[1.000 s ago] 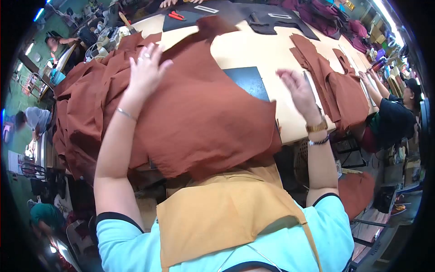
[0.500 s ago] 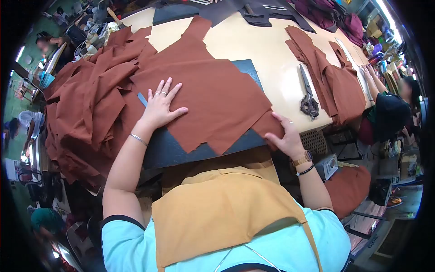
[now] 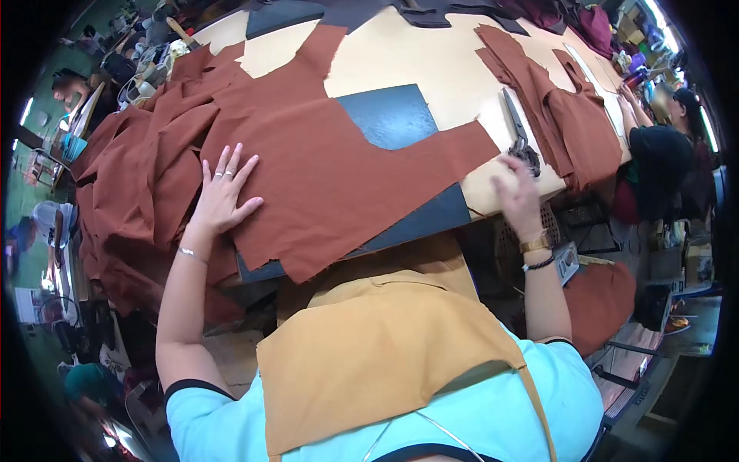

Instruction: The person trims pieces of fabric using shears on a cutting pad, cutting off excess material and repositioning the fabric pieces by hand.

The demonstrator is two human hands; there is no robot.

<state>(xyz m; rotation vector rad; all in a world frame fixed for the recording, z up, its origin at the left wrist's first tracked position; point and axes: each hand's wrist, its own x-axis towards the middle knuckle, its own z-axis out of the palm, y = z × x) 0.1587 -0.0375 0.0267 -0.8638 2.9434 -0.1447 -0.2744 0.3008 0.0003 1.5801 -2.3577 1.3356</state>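
My left hand (image 3: 223, 192) lies flat with spread fingers on the left part of a rust-brown cloth piece (image 3: 308, 162). That piece is spread over a dark blue board (image 3: 392, 114), and one strip of it reaches right past the board. My right hand (image 3: 519, 196) is raised near the table edge, just right of the strip's end, slightly blurred, its fingers apart and holding nothing. Large dark scissors (image 3: 519, 131) lie beyond my right hand. A crumpled heap of the same brown cloth (image 3: 138, 169) is at the left.
More brown cloth pieces (image 3: 570, 131) lie at the right of the pale table (image 3: 454, 92). A co-worker (image 3: 662, 154) reaches onto the table's right side. Dark cloth (image 3: 423, 15) lies at the far edge. A small grey device (image 3: 567, 263) is below the table edge.
The brown piece has been laid out flatter, its strip now extended right. My left hand has shifted left on the cloth. My right hand has let go of the cloth and moved right.
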